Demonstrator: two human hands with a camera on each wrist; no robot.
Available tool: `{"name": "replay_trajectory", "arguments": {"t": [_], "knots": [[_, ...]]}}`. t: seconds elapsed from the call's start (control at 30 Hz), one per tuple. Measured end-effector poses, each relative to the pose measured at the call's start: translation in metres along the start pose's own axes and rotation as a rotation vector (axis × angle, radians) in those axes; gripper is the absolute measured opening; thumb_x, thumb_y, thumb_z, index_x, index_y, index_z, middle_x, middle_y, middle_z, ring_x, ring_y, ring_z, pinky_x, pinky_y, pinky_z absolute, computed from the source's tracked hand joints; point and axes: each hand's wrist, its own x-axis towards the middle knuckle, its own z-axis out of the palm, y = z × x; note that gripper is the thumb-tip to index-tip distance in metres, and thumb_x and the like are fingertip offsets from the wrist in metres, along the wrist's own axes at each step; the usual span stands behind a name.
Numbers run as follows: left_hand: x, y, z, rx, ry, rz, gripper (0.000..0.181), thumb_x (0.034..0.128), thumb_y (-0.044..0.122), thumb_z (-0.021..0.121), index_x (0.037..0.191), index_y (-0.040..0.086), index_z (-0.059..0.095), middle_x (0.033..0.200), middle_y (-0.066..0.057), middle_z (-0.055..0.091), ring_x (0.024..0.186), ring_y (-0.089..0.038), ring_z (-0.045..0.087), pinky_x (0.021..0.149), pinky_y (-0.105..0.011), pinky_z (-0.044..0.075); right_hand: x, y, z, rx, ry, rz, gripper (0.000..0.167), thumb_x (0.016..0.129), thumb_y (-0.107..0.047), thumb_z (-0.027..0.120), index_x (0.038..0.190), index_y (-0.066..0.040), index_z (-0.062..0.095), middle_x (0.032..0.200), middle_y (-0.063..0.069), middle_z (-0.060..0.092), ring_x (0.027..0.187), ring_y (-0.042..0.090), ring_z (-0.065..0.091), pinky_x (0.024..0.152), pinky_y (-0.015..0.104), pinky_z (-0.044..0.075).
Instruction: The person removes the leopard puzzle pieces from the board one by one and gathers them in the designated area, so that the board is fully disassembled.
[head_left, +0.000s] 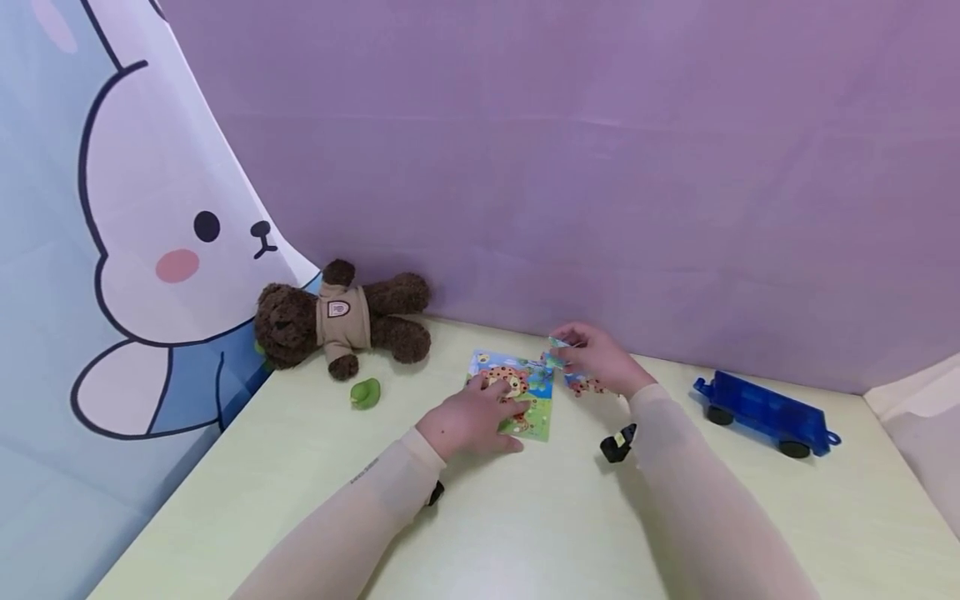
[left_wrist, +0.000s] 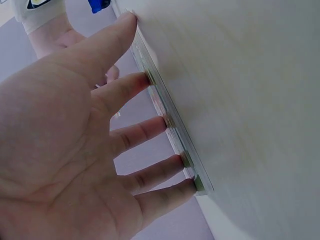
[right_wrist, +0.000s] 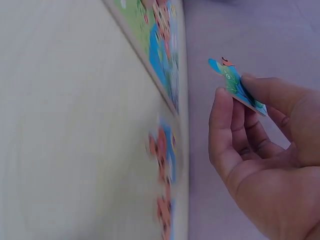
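In the head view, a flat jigsaw puzzle board [head_left: 538,421] with a spotted animal picture lies on the table. My left hand [head_left: 471,418] rests on it with spread fingers; the left wrist view shows the fingertips [left_wrist: 159,123] touching the board along its face. Right of and just behind the board, my right hand [head_left: 603,360] holds up a puzzle piece [right_wrist: 239,89], pinched between thumb and fingers. This piece is mostly green and blue with a bit of orange. Below that hand, loose orange-and-blue puzzle pieces [right_wrist: 163,157] lie on the table beside the board.
A brown teddy bear [head_left: 345,317] in a beige shirt lies at the back left. In front of it sits a small green toy [head_left: 365,393]. On the right stands a blue toy wagon [head_left: 768,412]. A purple cloth [head_left: 562,183] hangs behind the table.
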Motion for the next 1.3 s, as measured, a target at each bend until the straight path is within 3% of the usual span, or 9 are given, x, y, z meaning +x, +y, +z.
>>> {"name": "replay_trajectory", "arguments": {"t": [0.17,0.4,0.63,0.83,1.07,1.3], "knots": [[-0.002,0.001,-0.001,-0.024,-0.007,-0.001,0.072,0.1015,0.065,0.062,0.166,0.042,0.038,0.179,-0.003,0.028,0.166,-0.046,0.017,0.125,-0.059,0.045,-0.015,0.011,-0.028,-0.012,0.014,0.002,0.042,0.110,-0.023,0.061,0.148,-0.006,0.055,0.130,0.021,0.058,0.118,0.038,0.069,0.106,0.053,0.061],[-0.005,0.003,-0.005,-0.040,-0.016,-0.014,0.072,0.1014,0.062,0.064,0.166,0.040,0.039,0.179,-0.003,0.027,0.167,-0.046,0.015,0.125,-0.059,0.045,-0.034,0.029,-0.065,-0.037,0.023,0.058,0.042,0.112,-0.021,0.056,0.150,-0.003,0.057,0.143,0.022,0.057,0.118,0.024,0.069,0.107,0.046,0.062],[-0.005,0.003,-0.006,-0.054,-0.020,-0.008,0.072,0.1019,0.060,0.064,0.166,0.038,0.039,0.179,-0.004,0.026,0.167,-0.047,0.014,0.125,-0.060,0.044,-0.050,0.045,-0.089,-0.091,-0.009,0.122,0.044,0.113,-0.024,0.055,0.151,-0.002,0.056,0.142,0.020,0.058,0.115,0.023,0.067,0.105,0.045,0.063],[-0.004,0.003,-0.005,-0.047,-0.022,-0.011,0.072,0.1020,0.061,0.063,0.166,0.039,0.038,0.180,-0.004,0.026,0.167,-0.047,0.014,0.125,-0.060,0.045,-0.057,0.054,-0.096,-0.129,-0.063,0.130,0.042,0.112,-0.022,0.056,0.146,0.002,0.060,0.130,0.016,0.063,0.102,0.021,0.065,0.091,0.037,0.063],[-0.003,0.002,-0.004,-0.037,-0.016,-0.011,0.072,0.1018,0.061,0.063,0.166,0.039,0.039,0.179,-0.005,0.026,0.166,-0.048,0.015,0.124,-0.060,0.045,-0.057,0.063,-0.096,-0.174,-0.087,0.201,0.038,0.110,-0.023,0.060,0.141,-0.001,0.065,0.108,0.006,0.066,0.084,0.017,0.058,0.073,0.029,0.056],[-0.001,0.002,-0.001,-0.026,-0.021,-0.017,0.074,0.1012,0.064,0.062,0.166,0.040,0.037,0.180,-0.006,0.025,0.166,-0.048,0.014,0.125,-0.062,0.043,-0.055,0.073,-0.092,-0.287,-0.070,0.177,0.039,0.109,-0.027,0.063,0.139,-0.003,0.066,0.119,0.011,0.069,0.092,0.019,0.062,0.077,0.031,0.059]]}}
